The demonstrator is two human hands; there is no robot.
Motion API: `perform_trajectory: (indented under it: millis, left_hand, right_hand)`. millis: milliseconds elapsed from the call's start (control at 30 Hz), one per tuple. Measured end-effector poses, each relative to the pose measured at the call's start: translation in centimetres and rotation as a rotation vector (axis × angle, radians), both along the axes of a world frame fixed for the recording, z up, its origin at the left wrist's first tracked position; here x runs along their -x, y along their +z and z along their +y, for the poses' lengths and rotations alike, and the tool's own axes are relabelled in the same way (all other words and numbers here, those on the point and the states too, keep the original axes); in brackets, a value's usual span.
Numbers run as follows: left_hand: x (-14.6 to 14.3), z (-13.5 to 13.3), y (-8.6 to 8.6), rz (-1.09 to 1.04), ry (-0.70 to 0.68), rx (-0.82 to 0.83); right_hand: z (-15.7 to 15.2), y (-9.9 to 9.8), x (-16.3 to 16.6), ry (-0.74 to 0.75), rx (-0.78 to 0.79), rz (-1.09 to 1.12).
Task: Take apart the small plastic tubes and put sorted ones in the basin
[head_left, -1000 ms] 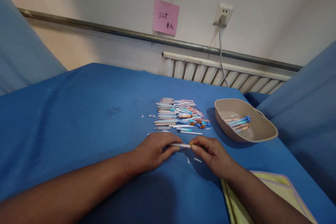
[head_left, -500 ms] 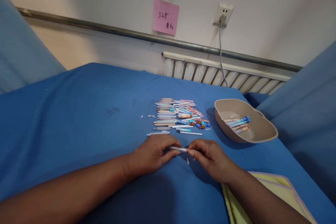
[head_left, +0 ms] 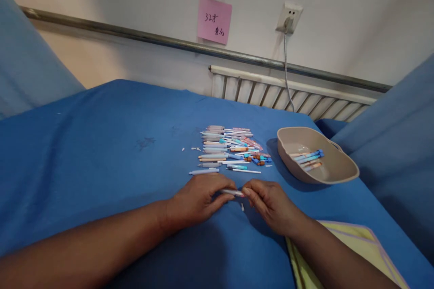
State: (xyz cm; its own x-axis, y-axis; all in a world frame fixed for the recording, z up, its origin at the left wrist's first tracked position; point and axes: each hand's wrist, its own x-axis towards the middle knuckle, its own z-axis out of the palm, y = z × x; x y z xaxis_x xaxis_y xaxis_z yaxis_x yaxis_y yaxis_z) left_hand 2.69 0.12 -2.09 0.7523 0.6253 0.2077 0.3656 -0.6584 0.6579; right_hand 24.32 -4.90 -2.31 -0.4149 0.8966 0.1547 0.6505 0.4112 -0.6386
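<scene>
My left hand is closed around a pale pen, its fingers pinching the barrel. At the pen's pinkish right end, the fingertips of my right hand are pinched together; what lies inside that pinch is too small to make out apart from the pen's end. Just beyond both hands lie several pen barrels, with white refills and coloured pen parts along their right side. A small white tip rests on the cloth below the pen.
A beige basket holding several pens stands to the right. Under my right forearm lies a yellow cloth. Blue cloth covers the table. Behind it are a radiator, a pipe and a plugged-in socket.
Both hands stay nearly in place on the pen. The right fingers have shifted very slightly at its end. The loose pens and basket have not moved.
</scene>
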Motion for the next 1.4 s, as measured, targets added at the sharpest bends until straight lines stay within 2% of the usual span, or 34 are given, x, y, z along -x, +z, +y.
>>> perform_trajectory:
  millis: [100, 267, 367, 467, 633, 1000, 1100, 1233, 1400]
  left_hand:
    - [-0.09, 0.08, 0.12, -0.018, 0.049, 0.095]
    - [-0.32, 0.3, 0.09, -0.086, 0.091, 0.223]
    - [-0.31, 0.23, 0.1, -0.056, 0.067, 0.195]
    - [-0.28, 0.16, 0.14, -0.03, 0.053, 0.182]
    - [-0.28, 0.18, 0.17, -0.054, 0.063, 0.205]
    - [-0.34, 0.19, 0.27, -0.074, 0.083, 0.217]
    - [-0.34, 0.19, 0.28, -0.069, 0.072, 0.213]
    - [-0.26, 0.17, 0.14, -0.049, 0.062, 0.183]
    - [-0.22, 0.2, 0.24, -0.053, 0.088, 0.189]
  right_hand:
    - [-0.08, -0.2, -0.01, -0.022, -0.016, 0.034]
    - [-0.2, -0.01, -0.14, -0.014, -0.184, -0.094]
    - [-0.12, 0.22, -0.11, 0.031, -0.174, -0.187]
    - [-0.12, 0.26, -0.07, 0.06, -0.128, -0.184]
    - [-0.34, 0.15, 0.04, 0.001, -0.163, -0.129]
    - [-0.38, 0.1, 0.12, -0.026, -0.165, -0.117]
    - [-0.28, 0.22, 0.15, -0.004, -0.132, -0.154]
    - [-0.22, 0.07, 0.07, 0.02, -0.07, -0.086]
    - [-0.29, -0.02, -0.02, -0.024, -0.124, -0.055]
